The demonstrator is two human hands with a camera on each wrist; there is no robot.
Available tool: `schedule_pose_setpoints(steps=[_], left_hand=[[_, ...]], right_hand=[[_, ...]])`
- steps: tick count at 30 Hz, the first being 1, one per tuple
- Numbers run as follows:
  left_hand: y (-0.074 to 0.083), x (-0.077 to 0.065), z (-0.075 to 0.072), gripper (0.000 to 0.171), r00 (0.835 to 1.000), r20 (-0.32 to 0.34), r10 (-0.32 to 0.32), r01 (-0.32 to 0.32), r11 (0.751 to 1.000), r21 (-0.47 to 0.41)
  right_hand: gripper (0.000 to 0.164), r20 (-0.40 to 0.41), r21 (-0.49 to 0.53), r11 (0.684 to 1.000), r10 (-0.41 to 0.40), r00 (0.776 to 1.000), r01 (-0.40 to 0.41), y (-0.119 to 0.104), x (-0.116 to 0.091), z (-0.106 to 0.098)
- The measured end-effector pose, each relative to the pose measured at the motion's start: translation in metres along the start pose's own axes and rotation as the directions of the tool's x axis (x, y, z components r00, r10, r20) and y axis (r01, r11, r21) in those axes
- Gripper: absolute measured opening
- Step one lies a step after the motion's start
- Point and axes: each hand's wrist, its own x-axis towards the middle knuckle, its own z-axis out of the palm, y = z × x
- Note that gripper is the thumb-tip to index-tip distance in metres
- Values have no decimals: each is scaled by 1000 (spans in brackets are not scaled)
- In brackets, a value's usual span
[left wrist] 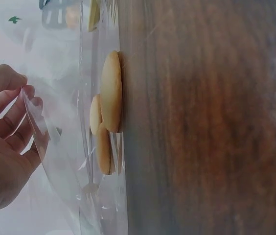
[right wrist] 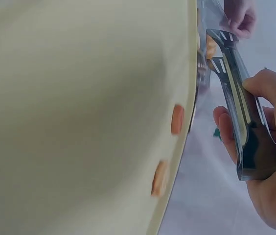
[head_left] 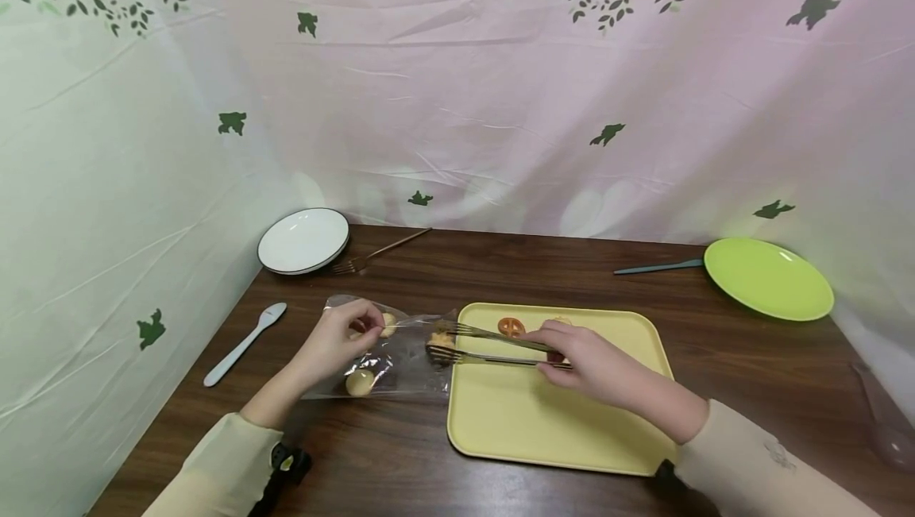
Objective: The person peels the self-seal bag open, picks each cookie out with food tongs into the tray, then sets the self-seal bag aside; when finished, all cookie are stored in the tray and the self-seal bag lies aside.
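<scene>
My left hand [head_left: 336, 342] pinches the edge of a clear plastic bag [head_left: 415, 380] between thumb and fingertips, lifting it. Inside the bag lie a round pale biscuit [head_left: 360, 382] and others, seen edge-on as a biscuit [left wrist: 111, 93] in the left wrist view. My right hand [head_left: 589, 362] grips metal tongs [right wrist: 245, 129]. Their slotted tips are around a golden biscuit [head_left: 441, 340] at the bag's right end, by the left rim of a yellow tray [head_left: 543, 430]. On the tray sits an orange-brown wheel-shaped biscuit [head_left: 511, 327], with another biscuit [head_left: 563, 320] partly hidden by my hand.
White plates [head_left: 303, 241] and a copper-coloured fork [head_left: 389, 248] are at the back left. A pale spoon [head_left: 245, 344] lies left of the bag. At the back right are a green plate [head_left: 768, 279] and a blue-grey utensil [head_left: 658, 267]. Cloth walls [head_left: 457, 104] surround the table.
</scene>
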Motion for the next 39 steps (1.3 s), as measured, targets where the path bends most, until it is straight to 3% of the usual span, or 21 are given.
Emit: schedule_pose_setpoints(steps=[12, 21, 30, 39], left_hand=[[3, 1, 1, 9, 1000, 1, -5, 5, 1000, 14], [5, 3, 0, 4, 1000, 5, 4, -4, 1000, 22], [8, 5, 1, 8, 1000, 14, -13, 13, 999, 45], [7, 5, -1, 6, 999, 16, -37, 36, 999, 41]], right_hand=[[37, -178, -27, 999, 21, 984, -26, 13, -66, -25], [43, -204, -34, 999, 5, 979, -12, 20, -96, -20], [44, -195, 18, 999, 43, 980, -40, 19, -96, -20], [33, -182, 7, 997, 72, 981, -72, 5, -58, -15]])
